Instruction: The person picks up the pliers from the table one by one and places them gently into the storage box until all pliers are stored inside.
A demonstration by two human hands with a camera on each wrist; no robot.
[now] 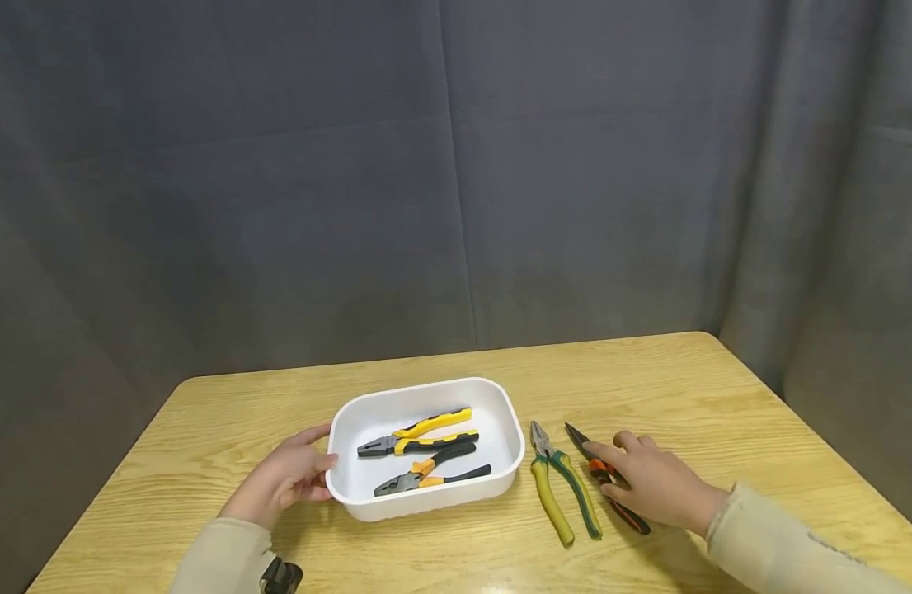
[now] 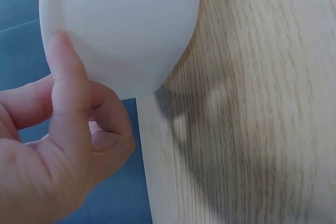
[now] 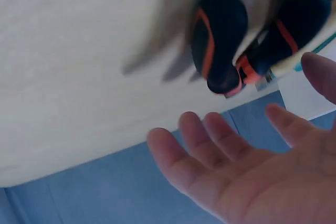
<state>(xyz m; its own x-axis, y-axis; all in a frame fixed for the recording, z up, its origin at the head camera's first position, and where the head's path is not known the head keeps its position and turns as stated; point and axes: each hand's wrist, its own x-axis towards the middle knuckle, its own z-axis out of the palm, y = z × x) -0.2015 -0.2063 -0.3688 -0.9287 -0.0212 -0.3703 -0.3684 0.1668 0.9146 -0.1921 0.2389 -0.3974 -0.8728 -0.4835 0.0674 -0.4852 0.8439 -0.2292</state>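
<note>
My left hand point(image 1: 289, 474) holds the left end of a white plastic tray point(image 1: 426, 502), its thumb at the rim and its fingers bent behind the wall. In the left wrist view the thumb lies along the edge of the tray point(image 2: 126, 30). Inside the tray are yellow-and-black pliers point(image 1: 426, 433) and, in front of them, orange-and-black pliers point(image 1: 434, 470). My right hand point(image 1: 652, 478) hovers over long-nose pliers point(image 1: 634, 518) with black-and-red handles. The right wrist view shows its fingers spread, with a gap to the pliers' handles point(image 3: 219, 35).
Green-and-yellow pliers point(image 1: 556, 487) lie on the wooden table point(image 1: 263, 404) between the tray and my right hand, handles spread toward me. A dark grey curtain point(image 1: 352, 206) hangs behind the table and at both sides.
</note>
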